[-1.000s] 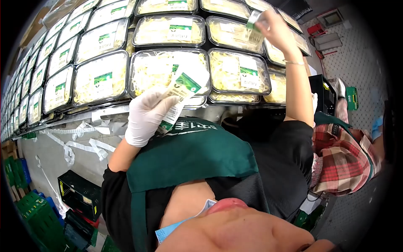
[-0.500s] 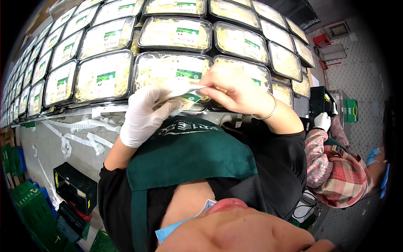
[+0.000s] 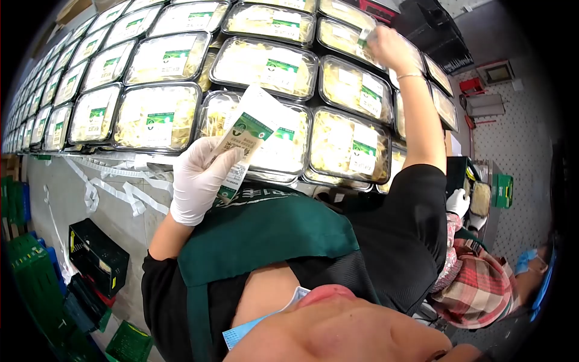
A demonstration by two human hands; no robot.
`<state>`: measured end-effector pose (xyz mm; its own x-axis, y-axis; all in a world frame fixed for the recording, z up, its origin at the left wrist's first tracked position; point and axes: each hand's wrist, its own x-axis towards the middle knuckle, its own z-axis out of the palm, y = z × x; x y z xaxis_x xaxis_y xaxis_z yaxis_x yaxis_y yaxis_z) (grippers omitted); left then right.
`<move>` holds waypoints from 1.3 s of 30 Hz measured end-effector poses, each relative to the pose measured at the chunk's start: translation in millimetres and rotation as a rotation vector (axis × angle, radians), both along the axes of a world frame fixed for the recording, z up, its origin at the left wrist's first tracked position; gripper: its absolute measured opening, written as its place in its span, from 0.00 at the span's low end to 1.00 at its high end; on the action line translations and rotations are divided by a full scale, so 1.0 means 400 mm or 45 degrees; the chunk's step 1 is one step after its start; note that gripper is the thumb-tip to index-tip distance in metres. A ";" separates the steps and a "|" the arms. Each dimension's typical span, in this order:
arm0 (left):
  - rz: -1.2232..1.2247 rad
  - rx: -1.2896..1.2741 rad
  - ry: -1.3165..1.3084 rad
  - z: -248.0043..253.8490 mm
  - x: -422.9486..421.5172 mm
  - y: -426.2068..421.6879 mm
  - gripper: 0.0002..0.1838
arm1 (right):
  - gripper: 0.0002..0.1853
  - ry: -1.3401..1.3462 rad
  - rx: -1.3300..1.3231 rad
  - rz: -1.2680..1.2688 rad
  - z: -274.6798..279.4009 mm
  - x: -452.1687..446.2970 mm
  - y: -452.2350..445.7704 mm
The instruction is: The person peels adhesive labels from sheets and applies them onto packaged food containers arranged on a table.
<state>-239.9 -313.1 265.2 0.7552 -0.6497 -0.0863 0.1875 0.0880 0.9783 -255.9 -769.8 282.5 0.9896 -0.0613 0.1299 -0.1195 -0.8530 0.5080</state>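
My left hand, in a white glove, closes around a strip of labels, white and green with print, which stands up in front of the nearest packs. My bare right hand is stretched far forward and to the right. Its fingers pinch a small white-and-green label at a clear-lidded pack of pale, noodle-like strands. Whether the label touches the lid I cannot tell. Nearer to me lie a labelled pack and another labelled pack.
Rows of similar packs cover the table. White backing strips hang and lie at left, near a black crate and green crates. At right, a co-worker in a plaid garment handles a pack with gloved hands.
My right hand has moved from beside my left hand to a farther pack at the right, carrying a label. The label strip in my left hand now shows more fully. The co-worker now handles a pack.
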 end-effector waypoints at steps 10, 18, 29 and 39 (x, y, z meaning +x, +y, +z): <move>0.011 -0.213 -0.078 0.015 0.010 -0.038 0.16 | 0.17 0.216 2.033 0.731 0.110 -0.085 0.520; 0.050 -0.155 -0.205 0.055 0.011 -0.075 0.04 | 0.06 -0.154 1.620 0.853 0.094 -0.073 0.604; 0.207 0.283 -0.289 0.055 0.057 -0.032 0.06 | 0.14 -0.356 0.072 -0.142 -0.043 0.228 -0.250; 0.015 -0.241 -0.140 0.035 0.063 -0.060 0.20 | 0.24 0.265 2.255 0.553 0.080 0.072 0.388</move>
<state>-214.7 -337.1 279.1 0.7608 -0.6378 0.1195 0.0788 0.2736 0.9586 -227.0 -614.7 314.6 0.9608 0.2612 0.0930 0.1701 -0.2901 -0.9418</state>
